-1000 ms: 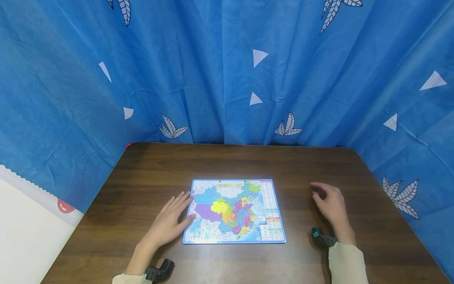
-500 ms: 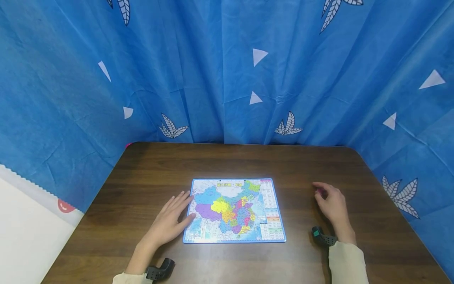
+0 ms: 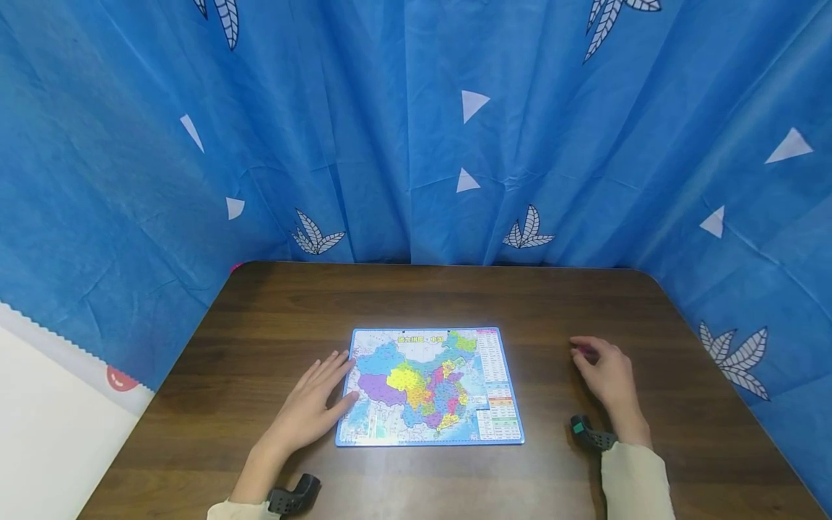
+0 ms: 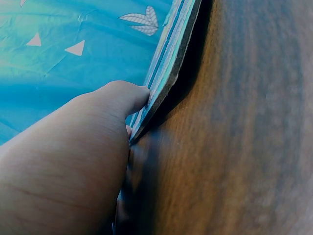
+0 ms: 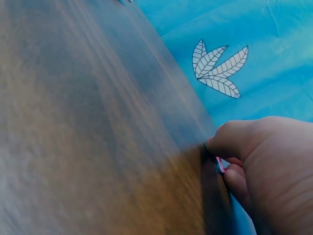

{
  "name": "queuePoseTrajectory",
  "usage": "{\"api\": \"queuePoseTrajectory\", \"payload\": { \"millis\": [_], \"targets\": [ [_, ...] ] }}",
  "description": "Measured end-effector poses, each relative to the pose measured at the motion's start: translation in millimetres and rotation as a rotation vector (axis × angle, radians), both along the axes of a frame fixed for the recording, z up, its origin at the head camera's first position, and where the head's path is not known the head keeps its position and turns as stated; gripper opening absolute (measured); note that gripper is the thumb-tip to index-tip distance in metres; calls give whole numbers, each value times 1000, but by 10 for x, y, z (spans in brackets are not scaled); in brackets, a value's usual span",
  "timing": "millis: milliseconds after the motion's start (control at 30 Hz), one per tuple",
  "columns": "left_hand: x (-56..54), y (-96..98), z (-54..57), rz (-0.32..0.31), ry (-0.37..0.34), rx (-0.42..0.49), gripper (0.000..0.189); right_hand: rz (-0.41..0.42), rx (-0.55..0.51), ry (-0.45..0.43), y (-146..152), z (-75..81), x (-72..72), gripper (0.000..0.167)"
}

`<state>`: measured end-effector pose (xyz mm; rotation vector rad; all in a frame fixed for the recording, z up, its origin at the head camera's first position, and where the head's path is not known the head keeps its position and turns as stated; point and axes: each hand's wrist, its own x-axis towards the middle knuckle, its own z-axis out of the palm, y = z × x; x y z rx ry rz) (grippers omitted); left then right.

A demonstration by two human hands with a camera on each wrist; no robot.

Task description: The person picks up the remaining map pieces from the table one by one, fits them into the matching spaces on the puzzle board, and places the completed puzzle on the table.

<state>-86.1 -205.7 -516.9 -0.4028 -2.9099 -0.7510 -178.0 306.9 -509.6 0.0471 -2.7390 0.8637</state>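
Note:
A map puzzle board (image 3: 422,347) with coloured regions and a blue border lies flat on the table. My left hand (image 3: 312,404) has its fingers spread, with fingertips and thumb touching the board's left edge. The left wrist view shows the thumb (image 4: 129,95) on top of the board's rim (image 4: 166,83). To the right of the board, my right hand (image 3: 607,368) is at the table with fingers curled. It pinches a small pink piece (image 5: 220,166) with a dark edge. Fingers hide most of that piece, so its shape is unclear.
The brown wooden table (image 3: 455,296) extends behind and on both sides of the board. A blue curtain (image 3: 390,144) with leaf and triangle prints hangs along the far and side edges. White fabric (image 3: 52,419) shows at the left. Both wrists wear black camera mounts.
My right hand has shifted only slightly, and more of the pink piece shows between its fingers than one second ago. The left hand and the board have stayed in place.

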Motion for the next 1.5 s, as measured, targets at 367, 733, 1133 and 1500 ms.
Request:
{"api": "queuePoseTrajectory", "payload": {
  "millis": [367, 733, 1133, 1500],
  "targets": [
    [-6, -9, -1, 2, 3, -7, 66, 75, -30, -23, -39, 29, -25, 29],
    [9, 3, -11, 9, -14, -3, 67, 71, -23, -33, -58, -2, -22, 28],
    [23, 11, -3, 9, -4, -3, 67, 91, -23, 35, -144, -26, -19, 25],
    [22, 5, -13, 3, 2, 2, 66, 140, -36, 71, -332, 30, -42, 25]
  ]
}}
